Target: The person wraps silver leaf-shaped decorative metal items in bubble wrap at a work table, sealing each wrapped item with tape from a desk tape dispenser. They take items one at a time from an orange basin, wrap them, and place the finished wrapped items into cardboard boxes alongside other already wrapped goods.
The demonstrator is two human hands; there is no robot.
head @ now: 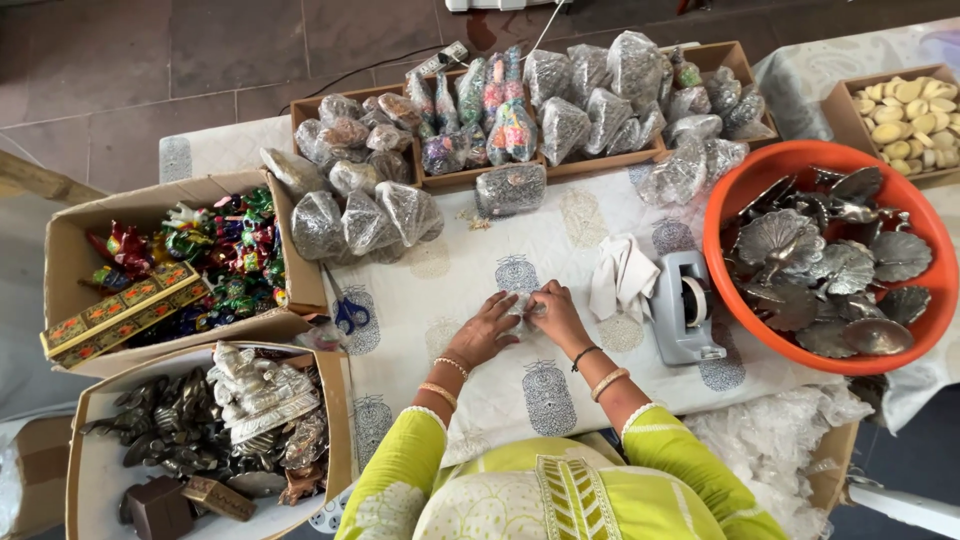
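On the white cloth-covered table with its blue printed motifs (pixel 560 240), both hands meet over one small clear-plastic-wrapped piece (pixel 524 306). The left hand (pixel 485 330) lies curled with fingertips pinching the wrapper's near edge, and the right hand (pixel 556 314) pinches its other side, thumb tucked in; the little packet lies between them at the table's middle, touching both.

Just right of the hands sits one crumpled white cloth (pixel 621 276), and beside that one grey tape dispenser (pixel 686 306). Further right stands one round orange plastic tub (pixel 926 225) heaped with dull silver metal peacock-shaped dishes, fanned and ribbed; too many overlap to count. One pair of blue-handled scissors (pixel 349 312) lies left of the hands.

Along the far edge run three shallow cardboard trays (pixel 470 178) piled with crinkly clear bags of silvery and coloured trinkets, with several more such bags spilling onto the cloth. A fourth tray holds pale yellow shell-shaped pieces (pixel 905 110).

At the left, one open cardboard box (pixel 70 250) holds glossy red, green and blue painted figures and one long patterned box; a second carton below (pixel 85 460) holds dark metal pieces and one silver idol (pixel 258 385). Loose clear plastic wrap (pixel 775 440) bunches at the table's near right corner.
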